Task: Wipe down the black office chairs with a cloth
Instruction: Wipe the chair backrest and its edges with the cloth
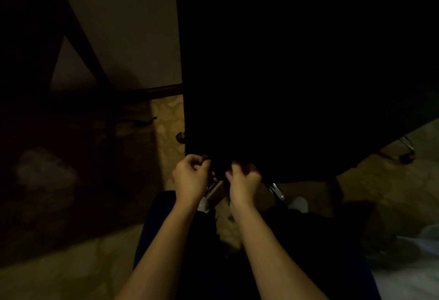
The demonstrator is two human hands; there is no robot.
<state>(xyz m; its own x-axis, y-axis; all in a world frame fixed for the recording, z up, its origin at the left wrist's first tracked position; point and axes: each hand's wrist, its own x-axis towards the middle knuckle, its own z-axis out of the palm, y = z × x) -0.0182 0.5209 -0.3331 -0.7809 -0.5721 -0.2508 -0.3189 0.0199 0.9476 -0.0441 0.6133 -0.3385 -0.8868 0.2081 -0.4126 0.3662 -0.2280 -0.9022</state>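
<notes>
Left hand (pixel 191 176) and right hand (pixel 242 178) at 6 o'clock edge of black chair (pixel 297 74); fingers curled, pinching a dark cloth (pixel 205 157), barely discernible.

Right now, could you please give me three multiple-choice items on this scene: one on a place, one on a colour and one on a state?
1. Where are the left hand and the right hand?
A. At the lower edge of the chair
B. Flat on the floor
C. On the wall

2. What colour is the chair?
A. White
B. Black
C. Red

3. How do the fingers of both hands lie?
A. Spread flat
B. Curled in a grip
C. Out of view

Answers:
1 A, both hands meet the chair's lower edge.
2 B, its broad surface is black.
3 B, the fingers curl and pinch dark material there.
</notes>
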